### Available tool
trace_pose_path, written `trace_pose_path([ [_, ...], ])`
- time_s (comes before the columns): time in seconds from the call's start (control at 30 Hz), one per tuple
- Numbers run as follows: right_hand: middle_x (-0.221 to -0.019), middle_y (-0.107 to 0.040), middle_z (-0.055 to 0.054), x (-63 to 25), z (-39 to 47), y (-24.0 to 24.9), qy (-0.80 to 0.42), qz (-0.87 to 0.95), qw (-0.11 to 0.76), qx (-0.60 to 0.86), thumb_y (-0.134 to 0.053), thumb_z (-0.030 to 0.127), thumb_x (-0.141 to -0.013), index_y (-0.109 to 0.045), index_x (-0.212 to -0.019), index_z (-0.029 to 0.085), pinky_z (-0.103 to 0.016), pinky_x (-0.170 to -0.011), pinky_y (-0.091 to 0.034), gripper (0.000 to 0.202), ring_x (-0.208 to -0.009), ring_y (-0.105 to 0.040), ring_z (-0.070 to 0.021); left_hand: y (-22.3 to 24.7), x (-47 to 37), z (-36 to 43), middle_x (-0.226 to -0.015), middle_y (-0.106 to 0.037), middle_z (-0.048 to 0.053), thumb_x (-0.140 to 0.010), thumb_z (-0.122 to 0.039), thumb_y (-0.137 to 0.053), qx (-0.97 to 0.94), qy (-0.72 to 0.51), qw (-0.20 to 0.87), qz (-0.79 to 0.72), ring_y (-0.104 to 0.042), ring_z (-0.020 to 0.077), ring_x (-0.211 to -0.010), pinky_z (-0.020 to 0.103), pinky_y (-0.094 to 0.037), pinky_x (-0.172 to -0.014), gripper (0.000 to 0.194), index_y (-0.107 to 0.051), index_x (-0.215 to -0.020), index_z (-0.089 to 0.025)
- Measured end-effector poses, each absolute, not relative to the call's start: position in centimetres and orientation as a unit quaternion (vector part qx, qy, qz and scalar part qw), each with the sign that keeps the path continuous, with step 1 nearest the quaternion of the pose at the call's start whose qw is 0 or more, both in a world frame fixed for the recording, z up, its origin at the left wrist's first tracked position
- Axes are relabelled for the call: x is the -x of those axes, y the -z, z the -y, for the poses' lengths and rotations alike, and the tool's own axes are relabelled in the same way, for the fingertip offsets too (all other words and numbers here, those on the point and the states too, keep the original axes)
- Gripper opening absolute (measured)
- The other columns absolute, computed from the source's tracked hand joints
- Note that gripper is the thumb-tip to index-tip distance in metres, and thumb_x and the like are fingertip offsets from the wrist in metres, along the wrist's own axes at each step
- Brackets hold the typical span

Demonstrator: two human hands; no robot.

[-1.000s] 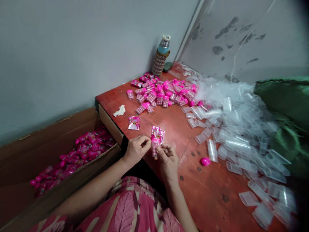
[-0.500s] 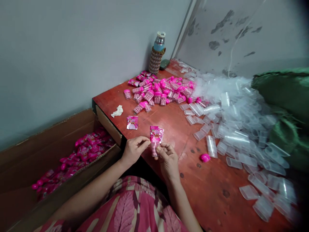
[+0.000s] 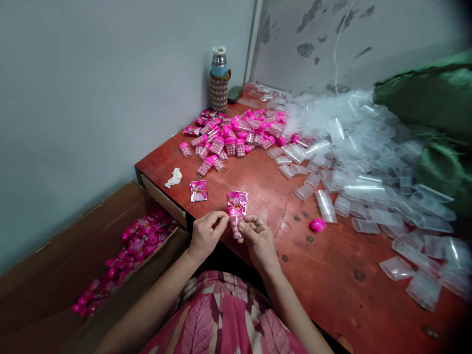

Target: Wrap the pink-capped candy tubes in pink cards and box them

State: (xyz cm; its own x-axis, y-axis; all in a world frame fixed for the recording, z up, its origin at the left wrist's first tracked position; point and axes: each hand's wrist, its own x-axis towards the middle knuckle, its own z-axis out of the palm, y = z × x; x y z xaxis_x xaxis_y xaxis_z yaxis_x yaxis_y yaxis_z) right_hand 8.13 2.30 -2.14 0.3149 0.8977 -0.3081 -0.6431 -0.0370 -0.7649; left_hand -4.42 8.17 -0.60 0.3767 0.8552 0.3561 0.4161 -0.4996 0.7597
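My right hand (image 3: 261,241) grips a small clear candy container (image 3: 236,228) filled with pink balls, thumb on its front and fingers behind. A shiny pink printed wrapper (image 3: 237,201) covers its upper part and stands up past it. My left hand (image 3: 206,236) is closed, with thumb and forefinger pinched at the wrapper's left edge. Past my hands, to the left, lies a small stack of flat pink wrappers (image 3: 198,191). A loose pink cap (image 3: 317,225) rests on the red table (image 3: 295,265), right of my hands.
Capped candy containers (image 3: 230,145) are heaped at the back, near a bottle in a knitted sleeve (image 3: 219,88). Empty clear tubes (image 3: 363,189) spread over the right side beside a green sack (image 3: 424,93). On the left, a cardboard box (image 3: 99,211) holds wrapped pink pieces (image 3: 138,241). White crumpled tissue (image 3: 174,177) lies near the edge.
The view has shifted a little to the right. The wrapper now faces me more squarely and spreads wider over the container; both hands keep nearly the same pose.
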Motion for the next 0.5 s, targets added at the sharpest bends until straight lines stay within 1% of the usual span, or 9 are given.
trace_pose_path([
  [0.13,-0.059,-0.062,0.003,-8.3,-2.2,2.3,-0.567,0.127,0.695,0.424,-0.071,0.019,-0.065,-0.052,-0.083,0.017,-0.016,-0.041,-0.044,0.026,-0.048,-0.056,-0.0088,0.7,4.1,-7.8,-0.078,-0.068,0.003,-0.080,-0.022,-0.050,-0.778,-0.392,0.286,-0.399,-0.062,0.0135,-0.069,0.024,-0.047,-0.068,0.014,-0.064,-0.081,-0.018],
  [0.23,-0.059,-0.062,0.004,-8.5,-1.9,2.5,-0.570,0.124,0.698,0.416,-0.071,0.019,-0.065,-0.052,-0.083,0.018,-0.016,-0.041,-0.044,0.026,-0.047,-0.056,-0.0087,0.6,3.7,-7.7,-0.080,-0.069,0.003,-0.080,-0.021,-0.051,-0.777,-0.399,0.268,-0.406,-0.064,0.0144,-0.071,0.025,-0.048,-0.069,0.014,-0.065,-0.083,-0.018],
  [0.37,-0.059,-0.062,0.003,-8.9,-1.6,2.7,-0.569,0.115,0.702,0.412,-0.071,0.020,-0.065,-0.052,-0.082,0.018,-0.016,-0.041,-0.044,0.025,-0.047,-0.056,-0.0088,0.5,3.1,-7.7,-0.078,-0.069,0.003,-0.080,-0.020,-0.052,-0.799,-0.383,0.247,-0.392,-0.063,0.0142,-0.069,0.024,-0.048,-0.068,0.013,-0.064,-0.082,-0.018],
  [0.5,-0.057,-0.061,0.004,-9.2,-1.4,2.9,-0.565,0.111,0.709,0.408,-0.071,0.019,-0.065,-0.052,-0.081,0.018,-0.015,-0.040,-0.044,0.025,-0.044,-0.054,-0.0073,0.4,2.8,-7.8,-0.073,-0.067,0.003,-0.079,-0.018,-0.052,-0.831,-0.358,0.209,-0.370,-0.061,0.0122,-0.063,0.022,-0.046,-0.063,0.010,-0.062,-0.079,-0.016],
])
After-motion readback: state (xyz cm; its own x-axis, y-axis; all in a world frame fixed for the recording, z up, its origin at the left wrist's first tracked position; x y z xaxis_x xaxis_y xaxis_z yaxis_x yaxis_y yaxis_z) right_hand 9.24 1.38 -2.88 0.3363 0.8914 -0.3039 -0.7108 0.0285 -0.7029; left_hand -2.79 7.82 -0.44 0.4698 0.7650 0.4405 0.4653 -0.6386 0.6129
